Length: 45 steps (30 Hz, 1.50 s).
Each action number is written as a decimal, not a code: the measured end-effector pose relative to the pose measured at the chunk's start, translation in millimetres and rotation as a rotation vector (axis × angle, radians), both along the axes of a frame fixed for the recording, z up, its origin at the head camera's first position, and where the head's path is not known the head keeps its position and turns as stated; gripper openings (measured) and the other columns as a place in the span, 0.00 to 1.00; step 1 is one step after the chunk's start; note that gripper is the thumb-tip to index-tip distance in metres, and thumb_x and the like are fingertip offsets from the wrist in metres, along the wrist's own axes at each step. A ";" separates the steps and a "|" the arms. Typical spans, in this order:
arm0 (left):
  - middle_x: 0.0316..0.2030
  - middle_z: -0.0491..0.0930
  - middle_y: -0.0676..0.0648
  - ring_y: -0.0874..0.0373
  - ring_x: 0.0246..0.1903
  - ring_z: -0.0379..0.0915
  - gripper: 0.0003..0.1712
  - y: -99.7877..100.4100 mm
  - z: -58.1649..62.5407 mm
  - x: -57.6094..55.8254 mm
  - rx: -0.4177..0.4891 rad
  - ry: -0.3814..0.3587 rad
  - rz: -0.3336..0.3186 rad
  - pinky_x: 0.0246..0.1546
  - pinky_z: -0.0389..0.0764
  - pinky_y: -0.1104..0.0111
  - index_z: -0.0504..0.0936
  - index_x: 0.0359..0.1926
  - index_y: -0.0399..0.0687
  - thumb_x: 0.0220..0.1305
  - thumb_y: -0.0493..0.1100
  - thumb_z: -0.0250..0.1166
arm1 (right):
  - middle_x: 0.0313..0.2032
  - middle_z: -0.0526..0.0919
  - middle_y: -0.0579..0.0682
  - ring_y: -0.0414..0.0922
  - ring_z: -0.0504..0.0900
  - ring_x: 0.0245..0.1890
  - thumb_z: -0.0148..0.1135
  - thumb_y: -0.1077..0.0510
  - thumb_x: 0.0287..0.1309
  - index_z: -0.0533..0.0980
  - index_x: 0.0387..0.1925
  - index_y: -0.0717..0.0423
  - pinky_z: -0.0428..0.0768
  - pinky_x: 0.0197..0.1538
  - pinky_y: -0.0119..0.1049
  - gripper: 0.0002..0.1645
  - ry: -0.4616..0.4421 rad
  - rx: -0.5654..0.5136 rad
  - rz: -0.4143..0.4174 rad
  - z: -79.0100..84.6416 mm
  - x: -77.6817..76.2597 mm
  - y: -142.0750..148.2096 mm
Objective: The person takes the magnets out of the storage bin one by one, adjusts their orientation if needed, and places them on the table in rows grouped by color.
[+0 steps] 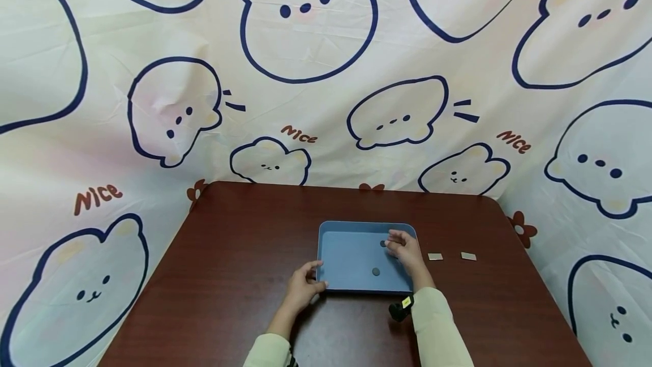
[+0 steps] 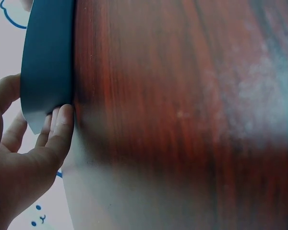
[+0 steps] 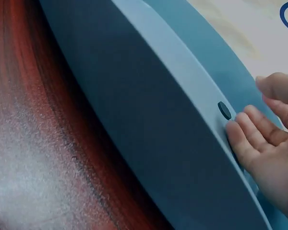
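Small dark disc (image 1: 383,243) at frame centre, likely light, stiff, slippery, best pinched at edges; right hand (image 1: 406,252) fingers relaxed beside it, left hand (image 1: 304,286) gripping tray (image 1: 346,254) corner.

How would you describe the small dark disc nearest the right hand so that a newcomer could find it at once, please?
On the dark wooden table sits a shallow blue tray, and the right hand reaches into its far right corner. The disc lies just beside those fingertips. Another dark disc lies nearer the person, away from the fingers.
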State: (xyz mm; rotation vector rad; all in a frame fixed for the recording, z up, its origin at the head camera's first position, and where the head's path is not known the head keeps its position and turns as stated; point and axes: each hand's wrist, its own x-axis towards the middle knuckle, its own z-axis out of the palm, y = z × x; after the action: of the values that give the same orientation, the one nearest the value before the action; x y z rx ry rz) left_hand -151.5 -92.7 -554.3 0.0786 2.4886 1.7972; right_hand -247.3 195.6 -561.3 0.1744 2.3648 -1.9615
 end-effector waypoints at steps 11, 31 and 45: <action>0.41 0.74 0.37 0.51 0.33 0.71 0.29 0.9 0.4 -1.6 -0.005 0.000 0.003 0.29 0.74 0.63 0.75 0.56 0.38 0.51 0.35 0.70 | 0.39 0.76 0.56 0.47 0.75 0.31 0.62 0.66 0.54 0.75 0.53 0.65 0.73 0.33 0.38 0.22 0.017 0.276 -0.002 -5.8 -1.0 2.6; 0.43 0.72 0.37 0.50 0.35 0.71 0.28 1.0 -2.0 -1.3 0.023 -0.024 -0.013 0.31 0.75 0.62 0.74 0.58 0.39 0.54 0.34 0.68 | 0.34 0.79 0.54 0.44 0.75 0.26 0.66 0.64 0.52 0.80 0.46 0.64 0.74 0.29 0.39 0.18 0.065 0.493 0.050 -8.8 -4.9 -2.5; 0.43 0.72 0.36 0.51 0.34 0.72 0.28 1.9 -1.1 -0.9 0.041 -0.024 -0.005 0.30 0.75 0.62 0.74 0.57 0.38 0.53 0.34 0.69 | 0.40 0.81 0.55 0.53 0.77 0.42 0.68 0.61 0.51 0.83 0.40 0.60 0.75 0.41 0.47 0.12 0.118 0.568 0.075 -13.0 -6.8 -3.7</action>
State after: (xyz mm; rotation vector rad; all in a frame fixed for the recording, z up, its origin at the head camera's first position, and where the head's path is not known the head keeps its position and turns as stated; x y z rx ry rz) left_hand -152.4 -90.8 -555.4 0.0658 2.4337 1.8362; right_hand -254.1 191.9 -574.3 -0.0071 2.8953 -1.2520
